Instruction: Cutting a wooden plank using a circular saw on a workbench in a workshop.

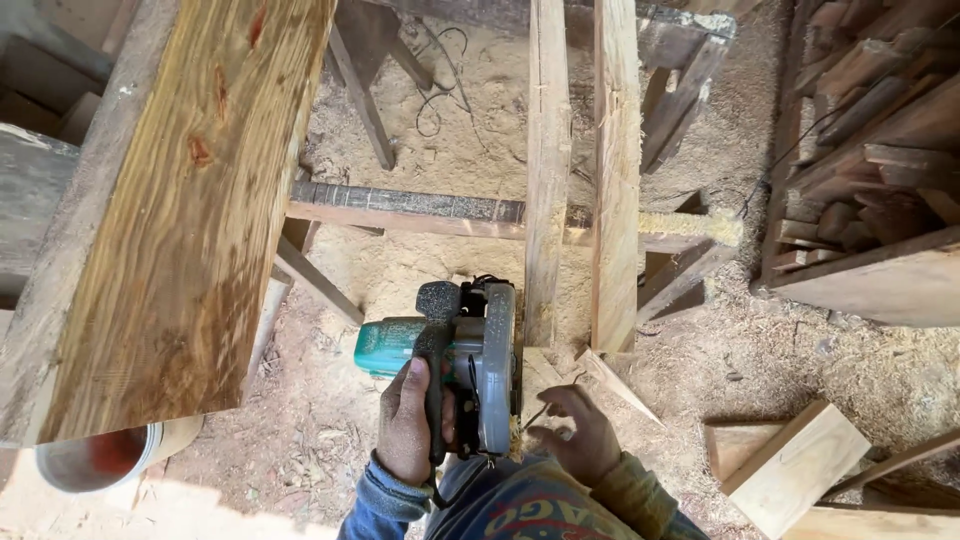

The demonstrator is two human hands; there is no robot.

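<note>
Close below me, saw running along the plank.
Left hand (pixel 405 420) wrapped tight round the circular saw (pixel 455 350) handle; right hand (pixel 575 435) half-curled, holding nothing, steadying the narrow plank (pixel 546 170) beside the blade — best kept clear. Plank runs ahead over the sawhorse rail (pixel 400 205).

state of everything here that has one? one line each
Teal circular saw: held at the near end of a narrow plank, sawdust at the blade.
Left hand: shut on the saw's black handle.
Right hand: fingers spread, resting on the plank end.
Two narrow pale wooden planks: lying parallel across a crossbar.
Wide wooden board: lying flat, uncut.
</note>
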